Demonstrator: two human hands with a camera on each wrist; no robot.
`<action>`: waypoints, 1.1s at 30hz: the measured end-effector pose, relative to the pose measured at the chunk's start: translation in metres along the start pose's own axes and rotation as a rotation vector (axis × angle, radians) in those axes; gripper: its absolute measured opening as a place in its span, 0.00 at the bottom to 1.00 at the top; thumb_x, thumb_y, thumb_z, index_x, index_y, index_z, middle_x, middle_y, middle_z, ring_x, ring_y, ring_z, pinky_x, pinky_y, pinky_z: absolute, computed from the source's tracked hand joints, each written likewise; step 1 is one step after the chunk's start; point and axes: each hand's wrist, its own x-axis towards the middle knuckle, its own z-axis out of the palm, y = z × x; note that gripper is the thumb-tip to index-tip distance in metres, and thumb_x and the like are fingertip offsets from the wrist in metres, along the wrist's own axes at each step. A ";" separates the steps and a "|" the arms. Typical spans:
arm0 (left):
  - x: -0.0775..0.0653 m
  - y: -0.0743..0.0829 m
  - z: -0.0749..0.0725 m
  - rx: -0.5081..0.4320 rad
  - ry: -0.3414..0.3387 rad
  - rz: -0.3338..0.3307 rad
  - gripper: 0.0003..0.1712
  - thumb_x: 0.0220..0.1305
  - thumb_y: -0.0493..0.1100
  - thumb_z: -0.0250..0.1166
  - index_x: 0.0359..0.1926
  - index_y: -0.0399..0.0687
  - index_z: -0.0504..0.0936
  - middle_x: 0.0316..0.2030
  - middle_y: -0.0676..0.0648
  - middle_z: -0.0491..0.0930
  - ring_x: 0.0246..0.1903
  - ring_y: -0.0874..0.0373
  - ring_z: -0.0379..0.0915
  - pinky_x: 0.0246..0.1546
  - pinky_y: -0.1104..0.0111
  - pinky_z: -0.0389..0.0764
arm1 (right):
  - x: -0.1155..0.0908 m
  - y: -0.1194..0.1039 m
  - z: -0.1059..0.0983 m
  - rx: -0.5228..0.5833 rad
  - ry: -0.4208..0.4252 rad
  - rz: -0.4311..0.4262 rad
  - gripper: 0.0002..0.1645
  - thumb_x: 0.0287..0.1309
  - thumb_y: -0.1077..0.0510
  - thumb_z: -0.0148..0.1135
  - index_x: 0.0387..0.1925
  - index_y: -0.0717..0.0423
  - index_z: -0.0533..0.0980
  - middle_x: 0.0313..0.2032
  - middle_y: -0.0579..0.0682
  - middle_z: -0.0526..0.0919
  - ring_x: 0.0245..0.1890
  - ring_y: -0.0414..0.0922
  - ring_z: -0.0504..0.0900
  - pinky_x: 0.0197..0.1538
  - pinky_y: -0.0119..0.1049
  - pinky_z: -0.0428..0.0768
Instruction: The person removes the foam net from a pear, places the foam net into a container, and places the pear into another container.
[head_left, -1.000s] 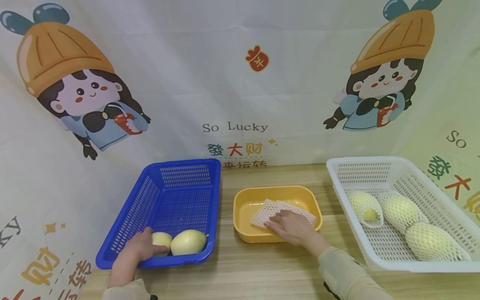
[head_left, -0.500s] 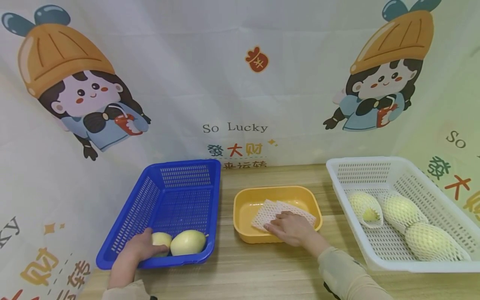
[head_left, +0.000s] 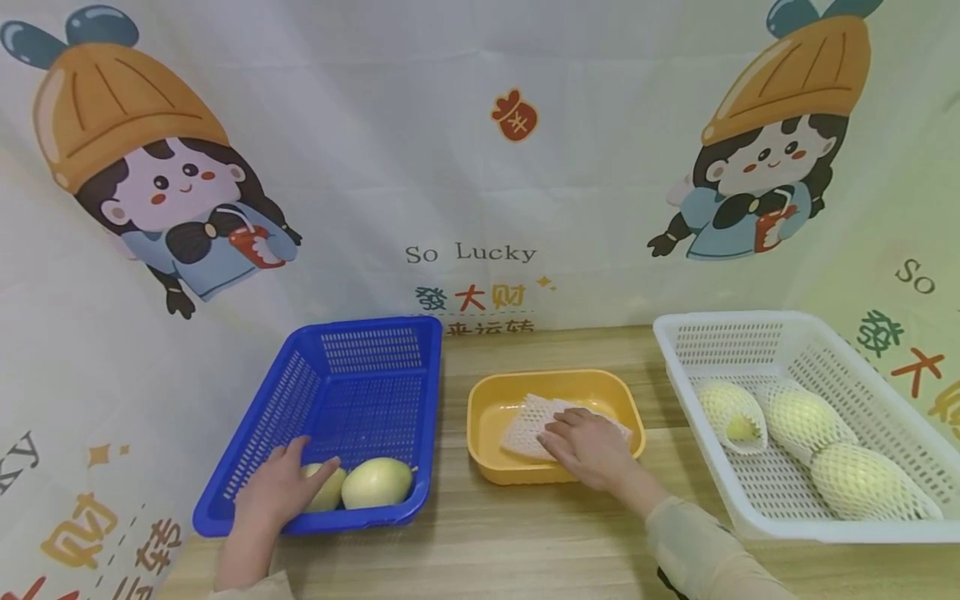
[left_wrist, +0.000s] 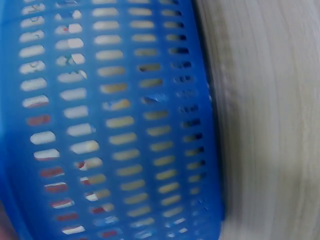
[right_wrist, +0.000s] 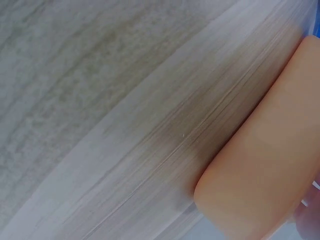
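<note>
Lower left: left hand (head_left: pixel 274 490) spread, gripping nothing, at two bare fruits (head_left: pixel 377 483) in one blue basket (head_left: pixel 367 404). Lower centre: right hand (head_left: pixel 592 447) on foam netting (head_left: pixel 527 427) in yellow tray (head_left: pixel 517 473), grip unclear. Lower right: three netted fruits (head_left: pixel 862 482).

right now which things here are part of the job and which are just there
Likely in use: bare fruits in the blue basket, foam nets in the yellow tray, netted fruits in the white basket

Just there: printed backdrop, wooden table

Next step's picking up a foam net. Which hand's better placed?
Likely the right hand: its fingers lie over the foam nets in the yellow tray. The left hand is at the blue basket, beside the pale fruit.
</note>
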 end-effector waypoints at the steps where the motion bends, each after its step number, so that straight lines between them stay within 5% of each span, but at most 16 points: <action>1: -0.001 0.003 -0.001 -0.005 0.034 0.006 0.51 0.53 0.73 0.44 0.60 0.32 0.58 0.54 0.25 0.58 0.50 0.28 0.56 0.39 0.38 0.63 | 0.000 0.001 -0.001 -0.004 0.035 -0.006 0.22 0.61 0.45 0.44 0.40 0.53 0.79 0.44 0.52 0.78 0.48 0.50 0.73 0.51 0.43 0.69; 9: -0.011 0.039 0.003 -0.059 0.372 0.189 0.38 0.59 0.62 0.51 0.57 0.34 0.64 0.55 0.30 0.61 0.52 0.33 0.57 0.44 0.42 0.63 | -0.001 0.001 -0.023 0.060 0.369 -0.101 0.15 0.54 0.52 0.54 0.36 0.59 0.79 0.39 0.55 0.79 0.41 0.51 0.76 0.42 0.45 0.74; 12: -0.017 0.054 0.012 -0.068 0.431 0.264 0.35 0.58 0.58 0.54 0.56 0.35 0.66 0.55 0.30 0.62 0.53 0.34 0.56 0.47 0.41 0.60 | -0.005 -0.002 -0.037 0.072 0.430 -0.118 0.15 0.53 0.53 0.55 0.36 0.59 0.79 0.39 0.55 0.79 0.42 0.51 0.76 0.42 0.44 0.75; 22: -0.036 0.086 0.039 -0.022 0.337 0.268 0.38 0.57 0.63 0.51 0.61 0.43 0.64 0.61 0.35 0.56 0.60 0.38 0.46 0.53 0.39 0.43 | -0.041 0.004 -0.088 0.072 0.450 -0.051 0.15 0.51 0.56 0.57 0.39 0.60 0.78 0.44 0.56 0.77 0.47 0.53 0.72 0.46 0.49 0.71; 27: -0.038 0.085 0.049 -0.009 0.333 0.261 0.38 0.58 0.64 0.50 0.62 0.45 0.63 0.61 0.35 0.55 0.60 0.39 0.45 0.54 0.40 0.40 | -0.064 0.029 -0.103 0.021 0.487 0.007 0.17 0.54 0.52 0.53 0.35 0.63 0.78 0.42 0.59 0.77 0.46 0.57 0.72 0.47 0.51 0.68; 33: -0.038 0.086 0.053 0.000 0.347 0.255 0.37 0.58 0.65 0.48 0.61 0.45 0.64 0.61 0.36 0.55 0.61 0.40 0.45 0.54 0.41 0.41 | -0.096 0.066 -0.121 -0.087 0.403 0.162 0.15 0.45 0.57 0.60 0.35 0.63 0.78 0.39 0.64 0.77 0.42 0.61 0.72 0.42 0.56 0.69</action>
